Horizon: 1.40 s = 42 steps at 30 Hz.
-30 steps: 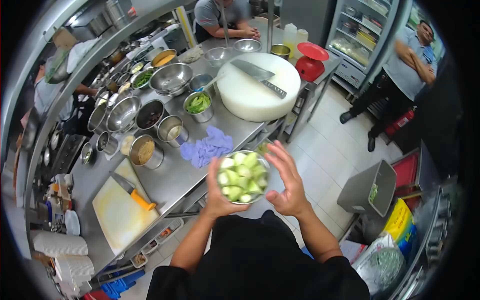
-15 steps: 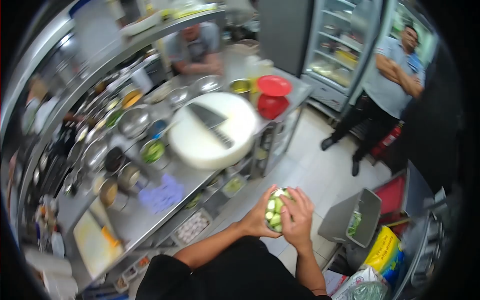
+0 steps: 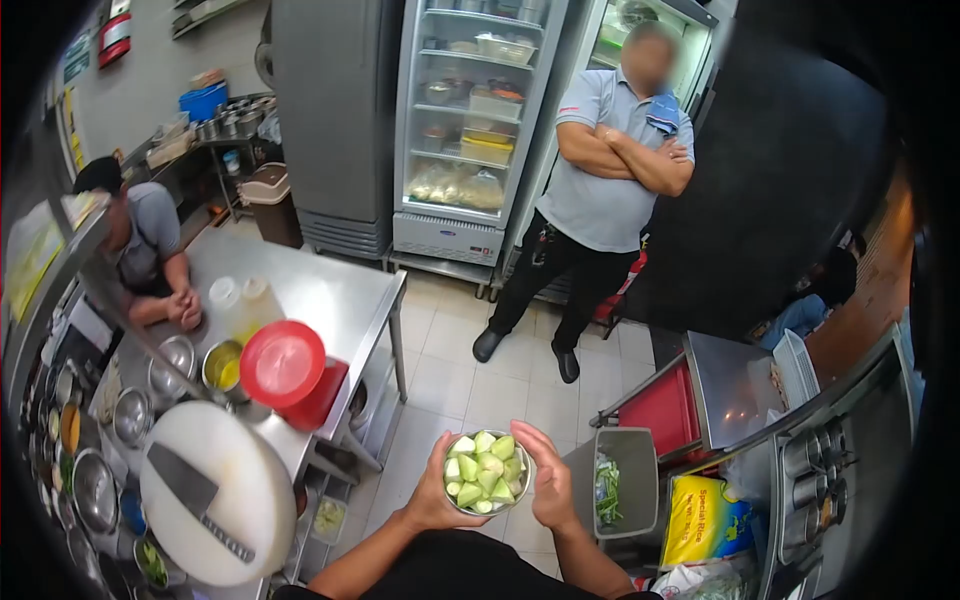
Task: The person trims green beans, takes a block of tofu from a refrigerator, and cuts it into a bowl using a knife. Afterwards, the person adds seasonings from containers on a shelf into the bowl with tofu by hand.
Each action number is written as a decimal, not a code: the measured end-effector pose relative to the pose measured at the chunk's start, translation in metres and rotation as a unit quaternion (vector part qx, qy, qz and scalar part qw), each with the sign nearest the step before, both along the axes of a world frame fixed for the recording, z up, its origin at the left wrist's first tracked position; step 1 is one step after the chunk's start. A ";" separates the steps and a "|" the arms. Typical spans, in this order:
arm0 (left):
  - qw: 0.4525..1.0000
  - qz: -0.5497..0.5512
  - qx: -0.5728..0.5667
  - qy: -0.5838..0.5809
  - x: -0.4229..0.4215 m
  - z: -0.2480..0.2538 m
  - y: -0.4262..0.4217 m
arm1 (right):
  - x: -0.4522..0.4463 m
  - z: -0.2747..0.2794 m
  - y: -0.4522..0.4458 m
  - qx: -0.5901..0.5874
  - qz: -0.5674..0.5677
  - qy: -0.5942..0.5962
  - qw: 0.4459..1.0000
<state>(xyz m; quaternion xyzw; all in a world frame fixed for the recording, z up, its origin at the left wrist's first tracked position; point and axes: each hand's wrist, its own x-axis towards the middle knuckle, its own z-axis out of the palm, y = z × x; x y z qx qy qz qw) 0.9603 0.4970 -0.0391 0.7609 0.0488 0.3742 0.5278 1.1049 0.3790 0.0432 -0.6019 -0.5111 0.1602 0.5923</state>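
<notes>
A round metal bowl (image 3: pixel 447 497) filled with chunks of pale green vegetable (image 3: pixel 486 468) is in front of my body, above the floor. My left hand (image 3: pixel 432 487) wraps round its left side and grips it. On the bowl's right side is my right hand (image 3: pixel 548 480), open with its fingers stretched out; whether it touches the rim I cannot tell. A cleaver (image 3: pixel 185 485) lies on the thick round white chopping board (image 3: pixel 265 465) to the left, apart from both hands.
A red scale with a round pan (image 3: pixel 283 362) stands on the steel table (image 3: pixel 350 280). Right of me are a grey bin (image 3: pixel 632 440) with green scraps and a yellow rice sack (image 3: pixel 705 515). One person (image 3: pixel 620 190) stands by the fridges, another (image 3: pixel 150 240) leans on the table.
My view has swung right, toward the fridges and the standing person. My right hand has moved off the top of the vegetable chunks to the bowl's side. The left hand still holds the bowl.
</notes>
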 end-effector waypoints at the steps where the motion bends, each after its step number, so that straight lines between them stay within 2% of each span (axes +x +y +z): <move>1: 1.000 0.006 -0.006 0.000 0.017 0.003 0.013 | 0.021 -0.004 0.010 0.001 0.008 0.029 1.000; 6: 1.000 0.006 0.004 0.006 0.089 0.019 0.076 | 0.093 -0.014 0.068 0.046 0.017 0.112 0.993; 11: 0.998 0.045 0.026 0.043 0.164 0.010 0.136 | 0.181 -0.039 0.136 0.028 0.027 0.102 0.994; 15: 0.998 0.056 -0.030 0.029 0.234 -0.009 0.181 | 0.265 -0.066 0.203 0.007 0.068 0.074 0.995; 17: 0.993 0.093 -0.045 0.056 0.261 -0.012 0.207 | 0.300 -0.068 0.234 -0.013 0.104 0.119 0.987; 18: 0.985 0.132 0.012 0.108 0.272 -0.024 0.221 | 0.321 -0.072 0.243 -0.014 0.123 0.150 0.981; 19: 0.984 0.148 0.005 0.102 0.284 -0.014 0.228 | 0.344 -0.087 0.260 -0.017 0.140 0.214 0.967; 21: 0.980 0.171 -0.032 0.093 0.309 -0.008 0.247 | 0.395 -0.106 0.293 -0.058 0.096 0.361 0.926; 24: 0.976 0.182 -0.089 0.076 0.345 -0.012 0.284 | 0.494 -0.179 0.325 -0.057 -0.060 0.566 0.820; 26: 0.977 0.191 -0.076 0.061 0.374 -0.001 0.311 | 0.562 -0.226 0.333 -0.001 -0.175 0.665 0.726; 29: 0.976 0.211 -0.008 0.049 0.383 0.018 0.312 | 0.622 -0.248 0.311 0.100 -0.257 0.702 0.656; 32: 0.976 0.216 0.016 0.026 0.379 0.013 0.321 | 0.646 -0.253 0.288 0.174 -0.292 0.697 0.631; 34: 0.990 0.139 0.005 -0.032 0.474 0.017 0.339 | 0.666 -0.253 0.278 0.209 -0.309 0.691 0.619; 36: 0.973 0.026 0.075 -0.218 0.614 0.070 0.301 | 0.672 -0.261 0.256 0.227 -0.333 0.691 0.600; 37: 0.966 0.021 0.088 -0.242 0.630 0.085 0.296 | 0.669 -0.275 0.250 0.220 -0.351 0.696 0.587; 39: 0.976 0.041 0.077 -0.201 0.606 0.089 0.310 | 0.667 -0.326 0.248 0.168 -0.384 0.703 0.574; 40: 0.981 0.064 0.067 -0.170 0.580 0.079 0.331 | 0.639 -0.312 0.242 -0.099 -0.442 0.510 0.731; 41: 0.989 0.068 0.045 -0.125 0.601 0.051 0.387 | 0.628 -0.350 0.252 -0.262 -0.419 0.410 0.767; 42: 0.990 0.078 0.038 -0.107 0.594 0.046 0.409 | 0.611 -0.369 0.263 -0.444 -0.377 0.262 0.769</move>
